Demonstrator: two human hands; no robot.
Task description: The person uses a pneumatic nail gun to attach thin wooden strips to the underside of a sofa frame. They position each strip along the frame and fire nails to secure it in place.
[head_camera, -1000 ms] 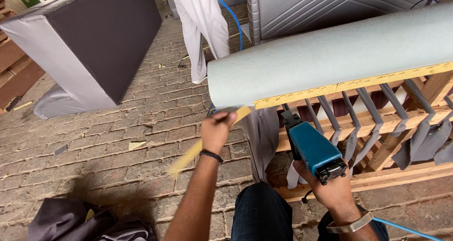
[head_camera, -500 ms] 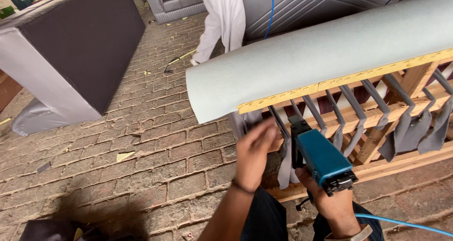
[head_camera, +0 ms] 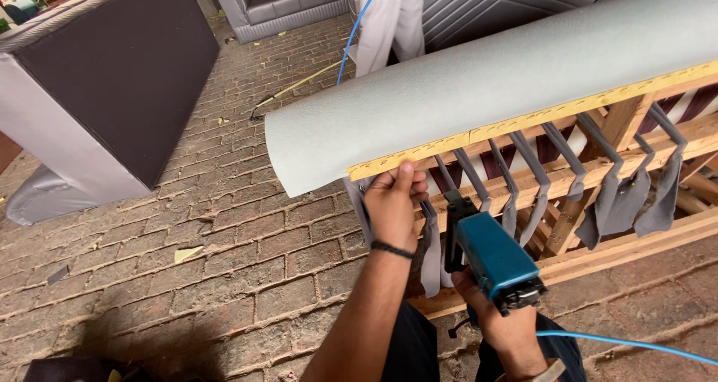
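A long wooden frame [head_camera: 598, 202] is laid across the right half of the picture on the brick floor [head_camera: 224, 225], and a pale grey padded covering [head_camera: 486, 75] is wrapped over its upper rail, from the centre up to the upper right corner. Along the lower edge of that covering a yellow cardboard strip [head_camera: 523, 124] is seen, and below it grey webbing straps [head_camera: 621, 195] hang between the rails.

The left end of the strip is pressed against the rail by the left hand [head_camera: 393, 206], thumb up on the strip, fingers closed around the edge at the centre of the frame. A teal pneumatic stapler [head_camera: 490, 258] is gripped firmly by the right hand [head_camera: 501, 322] at lower centre, its nose raised toward the rail just right of the left hand. A blue air hose [head_camera: 628, 342] is led away from it to the lower right.

The chief risk is judged to lie in the closeness of the stapler nose to the left thumb: a staple could be driven into the fingers if the tool is fired before the hand is cleared. The strip could also slip or be fixed crooked if pressure is eased, and the covering would then be puckered. The hose could be snagged on the frame and the aim pulled off. A dark upholstered block [head_camera: 112, 83] is stood well apart at upper left.
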